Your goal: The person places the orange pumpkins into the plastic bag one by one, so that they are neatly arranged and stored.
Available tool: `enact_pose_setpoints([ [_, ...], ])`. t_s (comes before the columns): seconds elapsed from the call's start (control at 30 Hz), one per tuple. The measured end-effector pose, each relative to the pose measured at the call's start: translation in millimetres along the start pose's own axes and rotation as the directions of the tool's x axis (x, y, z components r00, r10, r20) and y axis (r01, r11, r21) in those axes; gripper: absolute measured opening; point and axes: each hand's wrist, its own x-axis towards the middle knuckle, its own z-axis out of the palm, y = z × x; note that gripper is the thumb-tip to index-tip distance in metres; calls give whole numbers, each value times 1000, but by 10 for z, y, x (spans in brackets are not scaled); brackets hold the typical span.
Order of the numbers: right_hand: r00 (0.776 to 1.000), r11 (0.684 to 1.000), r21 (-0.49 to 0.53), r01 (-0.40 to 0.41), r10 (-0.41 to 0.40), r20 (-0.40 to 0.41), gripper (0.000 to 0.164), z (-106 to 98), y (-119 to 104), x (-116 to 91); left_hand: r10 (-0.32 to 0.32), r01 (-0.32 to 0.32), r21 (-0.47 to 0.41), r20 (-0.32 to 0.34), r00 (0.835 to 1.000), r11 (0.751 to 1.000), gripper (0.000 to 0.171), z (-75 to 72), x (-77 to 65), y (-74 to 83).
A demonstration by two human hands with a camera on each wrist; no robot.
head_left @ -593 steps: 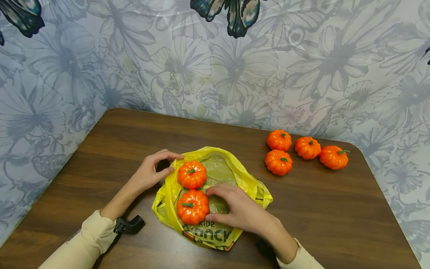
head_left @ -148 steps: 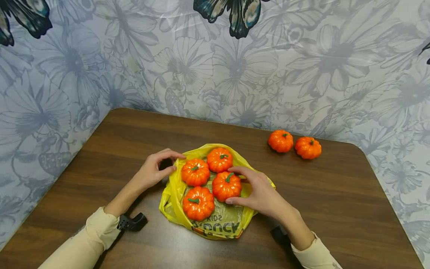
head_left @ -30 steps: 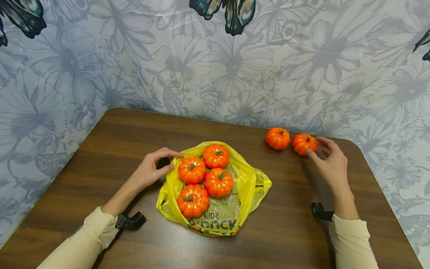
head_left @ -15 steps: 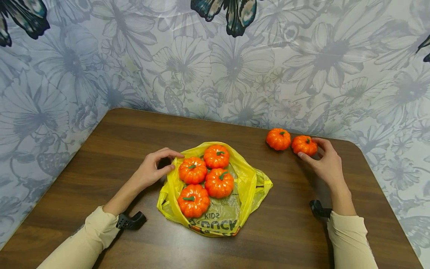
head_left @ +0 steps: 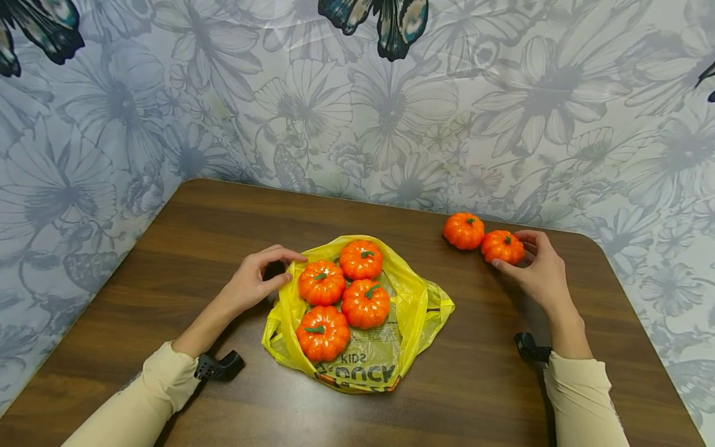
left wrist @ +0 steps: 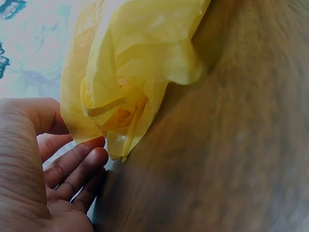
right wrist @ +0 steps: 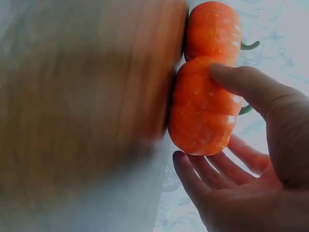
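Note:
My left hand [head_left: 254,279] holds the left rim of a yellow plastic bag [head_left: 416,323], thumb and fingertips at its folds; the left wrist view shows the bag film [left wrist: 145,53] between them. Inside the open bag lie several small orange toy pumpkins [head_left: 323,335] with green stems. At the back right my right hand [head_left: 542,267] grips another pumpkin [head_left: 503,246], thumb on its near side and fingers around its right side. Close beside that one, to its left, sits one more pumpkin [head_left: 463,230]; in the right wrist view the gripped pumpkin [right wrist: 203,113] overlaps it.
Everything lies on a brown wooden table [head_left: 223,217] with rounded far corners. Its back edge runs along a flower-patterned wall covering [head_left: 391,124], just behind the two outer pumpkins. Black wrist bands [head_left: 220,367] stick out beneath both forearms.
Earlier, two more pumpkins came from the back right group into the bag. Lately my right hand has shifted the gripped pumpkin slightly left and nearer, against its neighbour. The left hand stays at the bag.

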Motion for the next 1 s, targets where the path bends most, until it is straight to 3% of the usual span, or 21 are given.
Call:
enact_pose_setpoints([
  [0.3, 997, 993, -85, 78, -75, 36, 79, 14, -55, -89, 1, -1, 2, 1, 1000, 1000, 34, -16, -20, 39],
  [0.57, 995, 996, -74, 40, -34, 89, 82, -13, -106, -167, 11, -11, -2, 4, 1000, 1000, 34, -19, -53, 37],
  [1.0, 987, 992, -52, 117, -111, 114, 81, -105, -283, -263, 10, -10, -7, 3, 1000, 1000, 33, -14, -95, 60],
])
